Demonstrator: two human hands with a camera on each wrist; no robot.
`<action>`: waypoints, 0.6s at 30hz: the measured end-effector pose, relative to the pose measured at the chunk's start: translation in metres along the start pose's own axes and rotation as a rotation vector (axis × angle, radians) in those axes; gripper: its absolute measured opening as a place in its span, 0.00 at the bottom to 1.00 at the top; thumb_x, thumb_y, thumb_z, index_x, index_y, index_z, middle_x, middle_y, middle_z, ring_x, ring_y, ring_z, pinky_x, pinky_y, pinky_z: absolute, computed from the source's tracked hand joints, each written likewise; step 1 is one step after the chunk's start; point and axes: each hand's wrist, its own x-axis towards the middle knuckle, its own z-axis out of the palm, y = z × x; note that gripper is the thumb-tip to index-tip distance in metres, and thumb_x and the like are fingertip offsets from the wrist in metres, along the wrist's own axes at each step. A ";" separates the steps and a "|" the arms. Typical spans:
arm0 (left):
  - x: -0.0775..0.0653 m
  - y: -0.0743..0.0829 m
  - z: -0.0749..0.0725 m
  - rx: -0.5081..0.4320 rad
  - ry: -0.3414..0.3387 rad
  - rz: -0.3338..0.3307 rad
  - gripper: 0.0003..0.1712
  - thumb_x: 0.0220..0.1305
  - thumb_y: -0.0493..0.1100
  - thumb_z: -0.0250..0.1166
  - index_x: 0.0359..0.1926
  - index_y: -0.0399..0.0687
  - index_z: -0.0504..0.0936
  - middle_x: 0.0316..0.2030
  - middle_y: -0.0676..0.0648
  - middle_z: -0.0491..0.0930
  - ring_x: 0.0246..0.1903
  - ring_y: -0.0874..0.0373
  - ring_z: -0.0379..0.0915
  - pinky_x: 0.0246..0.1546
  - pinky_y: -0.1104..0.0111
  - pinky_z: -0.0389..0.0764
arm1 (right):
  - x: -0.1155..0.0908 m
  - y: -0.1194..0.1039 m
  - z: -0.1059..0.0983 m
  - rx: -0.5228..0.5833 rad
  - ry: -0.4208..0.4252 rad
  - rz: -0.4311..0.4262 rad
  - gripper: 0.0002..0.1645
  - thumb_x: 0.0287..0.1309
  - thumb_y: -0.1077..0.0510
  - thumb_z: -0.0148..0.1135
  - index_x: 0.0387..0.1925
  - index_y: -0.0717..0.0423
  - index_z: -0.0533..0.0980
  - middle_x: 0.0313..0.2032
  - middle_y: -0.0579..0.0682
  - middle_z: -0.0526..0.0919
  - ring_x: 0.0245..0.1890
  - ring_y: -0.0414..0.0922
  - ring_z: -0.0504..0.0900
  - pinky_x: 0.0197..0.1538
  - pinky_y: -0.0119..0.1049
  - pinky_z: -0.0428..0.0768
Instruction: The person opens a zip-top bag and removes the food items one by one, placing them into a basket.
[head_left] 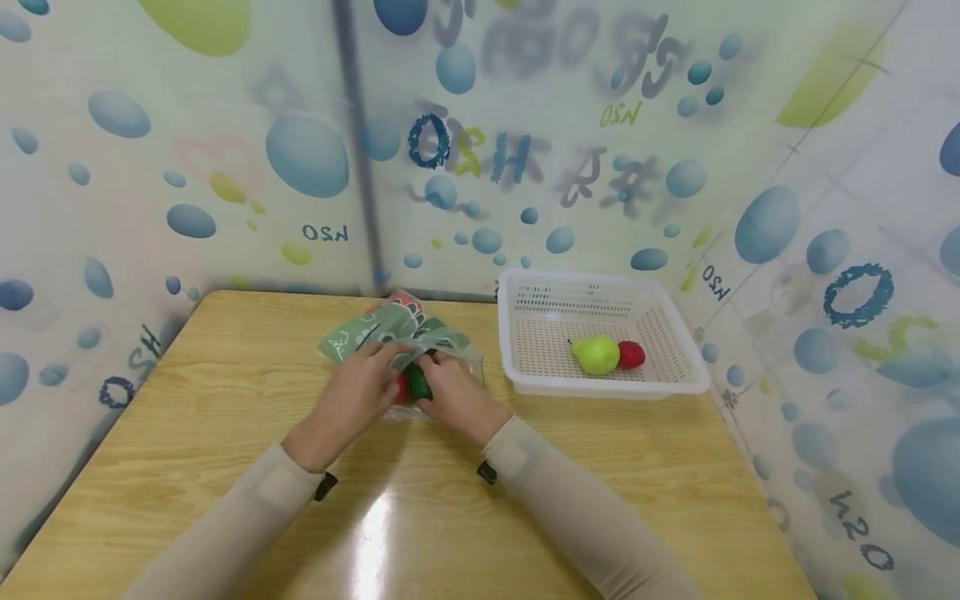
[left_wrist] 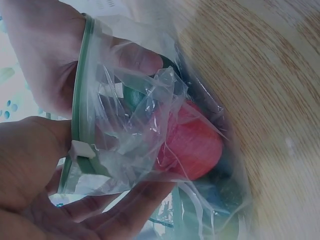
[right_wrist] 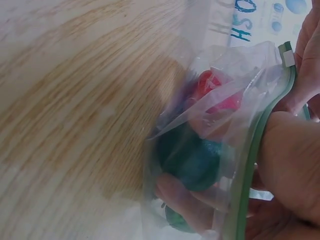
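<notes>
A clear zip bag with a green closure strip lies on the table, its mouth spread. My left hand pinches the rim near the white slider, thumb at the opening and fingers beneath the plastic. My right hand reaches inside the bag, and its fingers curl round a dark green round fruit. Beside that fruit, a red fruit sits in the bag. Another small green piece shows past the right fingers, its kind unclear. Folds of plastic partly veil the contents.
A white perforated basket stands to the right, holding a green pear and a red fruit. Green and red printed plastic lies behind the hands. A patterned wall borders the wooden table at the back.
</notes>
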 end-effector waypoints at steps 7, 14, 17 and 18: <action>0.000 0.001 0.001 0.019 0.016 0.018 0.31 0.66 0.27 0.76 0.70 0.40 0.87 0.51 0.33 0.88 0.31 0.52 0.75 0.27 0.60 0.80 | -0.004 -0.001 -0.004 -0.018 -0.015 0.001 0.37 0.71 0.52 0.85 0.73 0.62 0.80 0.61 0.61 0.90 0.59 0.52 0.92 0.61 0.43 0.94; -0.001 0.001 0.002 0.057 0.007 0.016 0.32 0.66 0.29 0.78 0.71 0.43 0.86 0.50 0.34 0.88 0.30 0.52 0.75 0.25 0.60 0.79 | -0.013 -0.004 -0.016 0.042 -0.035 0.039 0.39 0.73 0.52 0.82 0.77 0.61 0.78 0.66 0.63 0.88 0.60 0.51 0.92 0.61 0.44 0.94; -0.001 0.001 0.001 0.057 -0.002 0.015 0.33 0.67 0.30 0.79 0.72 0.44 0.86 0.50 0.34 0.88 0.30 0.52 0.75 0.24 0.62 0.78 | -0.018 -0.005 -0.023 0.054 -0.031 0.045 0.40 0.74 0.52 0.82 0.79 0.61 0.77 0.67 0.62 0.87 0.61 0.51 0.91 0.62 0.44 0.94; -0.001 0.001 0.001 0.054 -0.005 0.014 0.33 0.67 0.30 0.79 0.72 0.44 0.86 0.51 0.34 0.88 0.30 0.52 0.75 0.23 0.62 0.77 | -0.020 -0.006 -0.025 0.052 -0.025 0.043 0.40 0.74 0.51 0.81 0.79 0.60 0.77 0.68 0.62 0.87 0.61 0.51 0.91 0.62 0.44 0.94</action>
